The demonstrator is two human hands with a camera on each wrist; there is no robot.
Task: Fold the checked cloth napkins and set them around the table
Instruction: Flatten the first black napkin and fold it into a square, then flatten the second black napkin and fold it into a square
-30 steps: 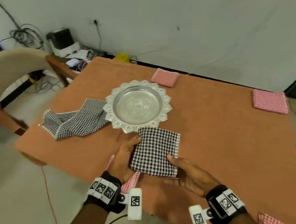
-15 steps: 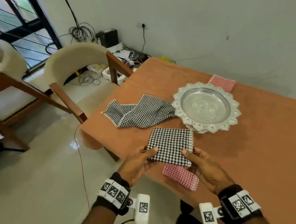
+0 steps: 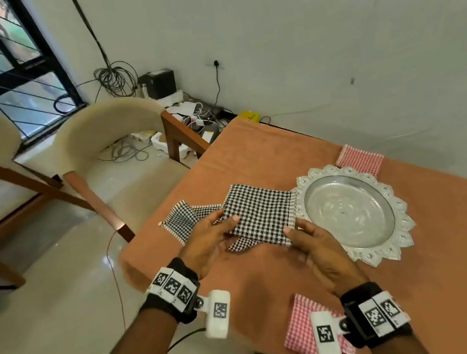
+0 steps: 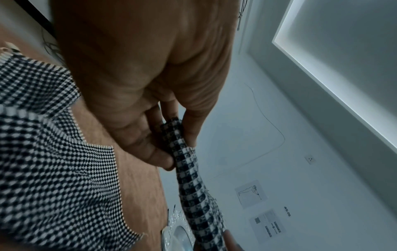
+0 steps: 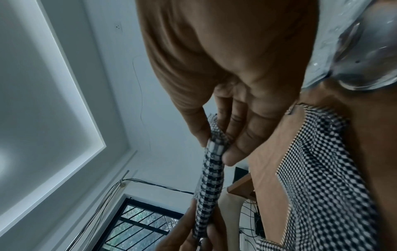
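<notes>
1. Change: one second ago the folded napkin [image 3: 261, 214] was held low at the near edge of the worktop [image 3: 457, 236], in front of the plate [image 3: 349, 212]. It is now held over the left end of the worktop, just left of the plate, above the unfolded napkin [image 3: 181, 219] lying there.
2. Change: the near-edge red napkin [image 3: 303, 331], then under the hands, now lies clear of them at the near edge.
3. Meaning: the fold on this napkin looks finished. The step in hand is most likely carrying it to a place at the left end. The unfolded napkin occupies that place and is not yet folded.
4. Left hand [image 3: 208, 239]: grip pinching the left edge of the folded napkin, thumb on top, fingers [image 4: 154, 152] underneath.
5. Right hand [image 3: 319, 251]: grip pinching the near right corner, thumb on top, fingers [image 5: 238, 149] below.
6. Both wrist views show the napkin edge-on as a thick layered band between thumb and fingers.
7. Contact: whether the folded napkin touches the unfolded one cannot be told from the head view; the wrist views suggest a gap.
8. Set places: one red napkin [image 3: 360, 160] lies at the far edge, just behind the plate.
</notes>
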